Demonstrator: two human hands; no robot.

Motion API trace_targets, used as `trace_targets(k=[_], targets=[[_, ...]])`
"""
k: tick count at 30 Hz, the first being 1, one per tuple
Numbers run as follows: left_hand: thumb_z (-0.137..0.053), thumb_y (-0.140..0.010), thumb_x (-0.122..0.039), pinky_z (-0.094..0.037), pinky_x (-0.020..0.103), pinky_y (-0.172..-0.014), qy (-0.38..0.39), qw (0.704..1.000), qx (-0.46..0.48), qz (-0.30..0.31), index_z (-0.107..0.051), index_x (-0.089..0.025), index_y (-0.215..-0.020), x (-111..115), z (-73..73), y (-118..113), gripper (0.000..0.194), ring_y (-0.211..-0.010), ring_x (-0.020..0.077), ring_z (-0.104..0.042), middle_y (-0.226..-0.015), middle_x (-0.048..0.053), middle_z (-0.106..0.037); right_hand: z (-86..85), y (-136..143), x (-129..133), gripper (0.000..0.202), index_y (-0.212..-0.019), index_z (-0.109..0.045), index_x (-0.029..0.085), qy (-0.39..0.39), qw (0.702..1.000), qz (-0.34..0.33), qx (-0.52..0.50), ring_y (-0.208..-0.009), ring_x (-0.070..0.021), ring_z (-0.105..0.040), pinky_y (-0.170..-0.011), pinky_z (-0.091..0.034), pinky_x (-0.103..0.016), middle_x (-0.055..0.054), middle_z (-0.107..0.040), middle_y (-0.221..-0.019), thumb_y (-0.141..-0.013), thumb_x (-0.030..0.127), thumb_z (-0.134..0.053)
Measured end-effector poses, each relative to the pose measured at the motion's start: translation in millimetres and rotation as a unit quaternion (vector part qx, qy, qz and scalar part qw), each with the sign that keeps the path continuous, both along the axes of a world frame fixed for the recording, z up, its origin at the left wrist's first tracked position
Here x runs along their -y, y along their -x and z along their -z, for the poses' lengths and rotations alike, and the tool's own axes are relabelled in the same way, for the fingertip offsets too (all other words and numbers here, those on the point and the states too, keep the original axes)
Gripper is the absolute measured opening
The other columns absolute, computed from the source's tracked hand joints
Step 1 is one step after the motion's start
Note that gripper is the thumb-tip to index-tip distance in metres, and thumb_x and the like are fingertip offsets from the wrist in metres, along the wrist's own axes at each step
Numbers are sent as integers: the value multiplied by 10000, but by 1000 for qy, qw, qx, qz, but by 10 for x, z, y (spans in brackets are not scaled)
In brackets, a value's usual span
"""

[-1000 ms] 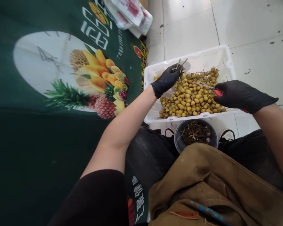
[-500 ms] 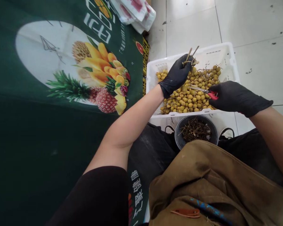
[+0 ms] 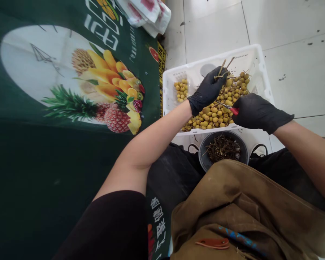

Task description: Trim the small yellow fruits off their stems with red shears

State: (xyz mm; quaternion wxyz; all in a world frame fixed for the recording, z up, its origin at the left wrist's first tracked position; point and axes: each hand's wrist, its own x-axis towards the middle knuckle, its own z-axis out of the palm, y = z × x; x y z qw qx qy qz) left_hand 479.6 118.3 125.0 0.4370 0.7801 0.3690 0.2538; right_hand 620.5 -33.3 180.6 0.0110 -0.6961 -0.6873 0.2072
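Above the white plastic crate (image 3: 211, 60), my left hand (image 3: 209, 88), in a black glove, is closed around the woody stems of a longan bunch (image 3: 222, 70). Cut stem ends stick up past the fingers. My right hand (image 3: 256, 112), also gloved in black, grips red-handled scissors (image 3: 230, 107); their thin blades point left, just under my left hand. Round yellow-brown longans (image 3: 211, 119) cover much of the crate's bottom. At its left end, a clear container (image 3: 181, 90) holds more longans. My left hand hides part of the fruit.
A dark bucket (image 3: 202, 153) full of cut twigs (image 3: 223, 148) stands between my legs, against the crate's near side. To the left hangs a green printed sheet (image 3: 21, 151). White plastic bags (image 3: 151, 16) lie on top of it, at the far end.
My left hand has shifted slightly right with the stems, uncovering the container of longans. My right hand and the scissors have moved left, closer to it. The view has turned slightly.
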Motion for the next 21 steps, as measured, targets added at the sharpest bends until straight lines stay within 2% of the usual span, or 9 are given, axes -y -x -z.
trace_targets(k=[5, 8, 11, 13, 17, 19, 21], targets=[[-680, -1138, -626, -633, 331, -900, 24, 998, 58, -26, -631, -241, -1018, -241, -2, 39, 406, -1070, 220, -764, -952, 40, -743, 20, -46, 163, 298, -1075, -857, 213, 10, 997, 30, 72, -914, -348, -775, -739, -503, -402, -200, -847, -1058, -975, 420, -668], [-677, -1139, -625, -627, 340, -886, 42, 997, 64, -29, -624, -251, -953, -325, -53, 80, 421, -1007, 215, -753, -864, 28, -726, 30, -103, 228, 338, -1131, -850, 192, -25, 994, 58, 90, -943, -374, -770, -810, -506, -450, -238, -819, -1122, -986, 430, -658], [-642, -1174, -533, -636, 356, -936, 67, 991, 111, -33, -645, -256, -945, -284, -61, 83, 359, -987, 207, -725, -841, 25, -714, 59, -84, 194, 336, -1157, -842, 148, -56, 992, 72, 83, -1040, -433, -760, -916, -514, -528, -290, -784, -1196, -966, 391, -708], [-639, -1181, -487, -642, 353, -954, 79, 988, 130, -23, -662, -245, -996, -208, -27, 60, 306, -1006, 205, -723, -874, 26, -713, 90, -16, 126, 318, -1164, -833, 107, -41, 995, 65, 71, -1094, -471, -763, -948, -522, -561, -319, -778, -1222, -972, 334, -719], [-657, -1155, -643, -647, 337, -923, 64, 994, 88, -13, -662, -223, -1103, -100, 100, 15, 423, -1090, 227, -762, -972, 39, -708, 154, 149, 3, 251, -1111, -833, 76, 7, 998, 48, 44, -1144, -491, -781, -910, -566, -532, -348, -802, -1178, -1005, 251, -688], [-633, -1146, -713, -648, 339, -906, 58, 996, 69, -10, -660, -228, -1140, -120, 151, 27, 485, -1089, 228, -766, -1008, 48, -708, 175, 166, -6, 238, -1073, -833, 104, 7, 998, 43, 39, -1152, -477, -791, -909, -584, -516, -337, -815, -1172, -1027, 292, -696], [-606, -1153, -716, -645, 342, -848, 75, 995, 70, -3, -647, -241, -1163, -181, 168, 70, 477, -1015, 219, -760, -1009, 52, -697, 183, 96, 17, 243, -1029, -823, 129, 20, 997, 55, 48, -1126, -461, -806, -893, -597, -500, -312, -825, -1144, -1025, 347, -714]])
